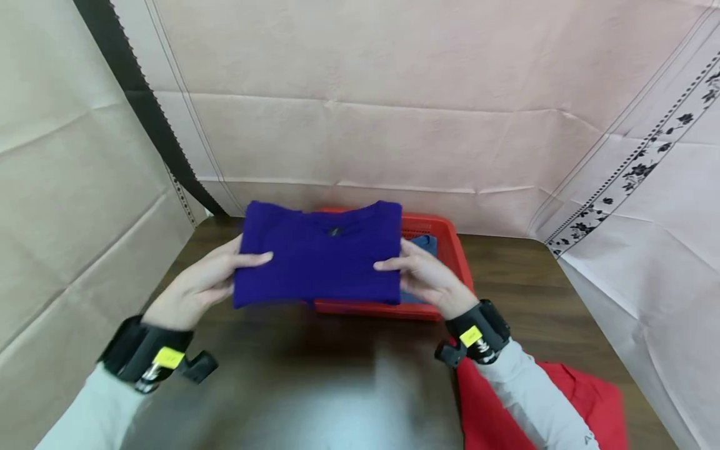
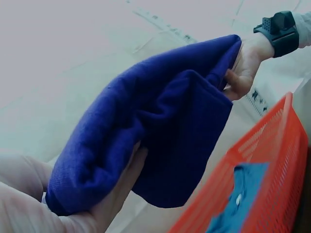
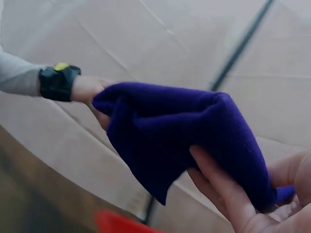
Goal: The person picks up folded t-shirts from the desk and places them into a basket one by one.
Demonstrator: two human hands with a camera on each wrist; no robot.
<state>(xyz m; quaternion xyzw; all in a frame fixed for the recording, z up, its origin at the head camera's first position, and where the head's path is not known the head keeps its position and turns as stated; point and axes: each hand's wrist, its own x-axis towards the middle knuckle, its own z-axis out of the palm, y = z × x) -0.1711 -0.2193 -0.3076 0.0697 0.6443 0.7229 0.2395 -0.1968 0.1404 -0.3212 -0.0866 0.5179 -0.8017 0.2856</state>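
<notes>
A folded purple shirt (image 1: 320, 259) is held up flat between both hands, overlapping a red plastic basket (image 1: 454, 250) in the head view. My left hand (image 1: 205, 278) pinches the shirt's left edge, thumb on top and fingers underneath. At the opposite edge my right hand (image 1: 424, 272) grips it the same way. Seen from the left wrist, the shirt (image 2: 146, 111) shows its folded layers, with one flap hanging down. Inside the basket (image 2: 272, 145) lies a blue garment (image 2: 245, 194) with a small light button.
Red cloth (image 1: 585, 394) lies on the brown wooden table (image 1: 523, 275), partly under the right forearm. Pale creased sheeting (image 1: 365, 144) walls off the back and both sides. A dark strip (image 1: 152, 112) runs along the back left corner.
</notes>
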